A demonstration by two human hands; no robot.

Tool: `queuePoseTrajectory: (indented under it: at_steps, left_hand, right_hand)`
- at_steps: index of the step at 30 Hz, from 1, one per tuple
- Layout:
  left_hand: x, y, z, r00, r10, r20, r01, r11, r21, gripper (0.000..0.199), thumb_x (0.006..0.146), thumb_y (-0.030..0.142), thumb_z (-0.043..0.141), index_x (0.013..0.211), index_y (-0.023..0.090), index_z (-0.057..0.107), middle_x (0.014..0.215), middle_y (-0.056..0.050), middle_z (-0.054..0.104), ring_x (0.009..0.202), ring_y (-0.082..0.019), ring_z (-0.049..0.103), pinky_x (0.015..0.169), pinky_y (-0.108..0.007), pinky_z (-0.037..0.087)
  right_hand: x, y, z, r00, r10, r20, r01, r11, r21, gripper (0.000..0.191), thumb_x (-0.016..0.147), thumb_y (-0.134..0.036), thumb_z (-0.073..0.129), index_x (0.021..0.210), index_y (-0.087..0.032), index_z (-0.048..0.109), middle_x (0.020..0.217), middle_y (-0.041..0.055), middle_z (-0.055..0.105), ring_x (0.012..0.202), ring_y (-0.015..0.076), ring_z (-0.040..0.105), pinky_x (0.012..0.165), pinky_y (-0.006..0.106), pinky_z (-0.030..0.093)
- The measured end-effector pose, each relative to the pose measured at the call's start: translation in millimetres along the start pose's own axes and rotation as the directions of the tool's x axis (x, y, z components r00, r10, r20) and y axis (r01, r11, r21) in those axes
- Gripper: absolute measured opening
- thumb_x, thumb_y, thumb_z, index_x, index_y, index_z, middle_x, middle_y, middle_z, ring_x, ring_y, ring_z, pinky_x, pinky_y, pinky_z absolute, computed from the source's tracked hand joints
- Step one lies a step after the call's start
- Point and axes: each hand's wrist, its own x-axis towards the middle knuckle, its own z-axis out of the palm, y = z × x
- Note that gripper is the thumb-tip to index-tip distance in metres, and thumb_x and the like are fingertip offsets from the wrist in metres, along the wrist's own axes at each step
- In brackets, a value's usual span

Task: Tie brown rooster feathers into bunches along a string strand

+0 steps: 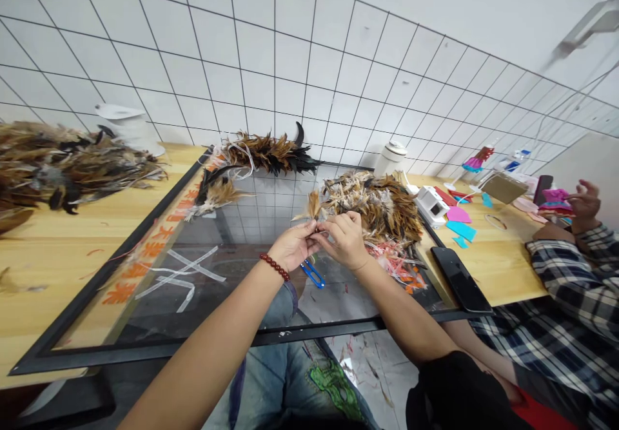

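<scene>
Over the framed glass panel [271, 230], my left hand [294, 244] and my right hand [345, 240] meet fingertip to fingertip. Both are closed in a pinch around a small brown feather [314, 204], whose fluffy end points up and away from me. The feather's lower end is hidden by my fingers. Just below my hands lies a blue-handled cutting tool [313, 274], partly covered. A large heap of brown and cream feathers [377, 201] is right behind my right hand, with pink-and-white trimmings [396, 265] at its near side.
Dark feather bundles [265, 153] lie at the panel's back. White strips [186, 269] cross at left. A phone [460, 278] rests on the right edge, near a white device [432, 205]. More feathers [72, 166] and a ribbon spool [130, 127] stand left. A co-worker's hand [584, 204] is at right.
</scene>
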Motion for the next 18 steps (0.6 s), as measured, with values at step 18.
queuePoseTrajectory:
  at_steps: [18]
  left_hand:
    - [10, 38, -23.9, 0.833, 0.376, -0.405, -0.458, 0.880, -0.124, 0.011, 0.086, 0.014, 0.055, 0.078, 0.012, 0.061, 0.065, -0.001, 0.060, 0.060, -0.008, 0.060, 0.063, -0.020, 0.051]
  right_hand:
    - [70, -2, 60, 0.726, 0.206, 0.656, -0.172, 0.978, -0.116, 0.020, 0.088, -0.024, 0.049, 0.098, -0.026, 0.066, 0.104, 0.0049, 0.064, 0.093, 0.0194, 0.056, 0.072, 0.028, 0.033]
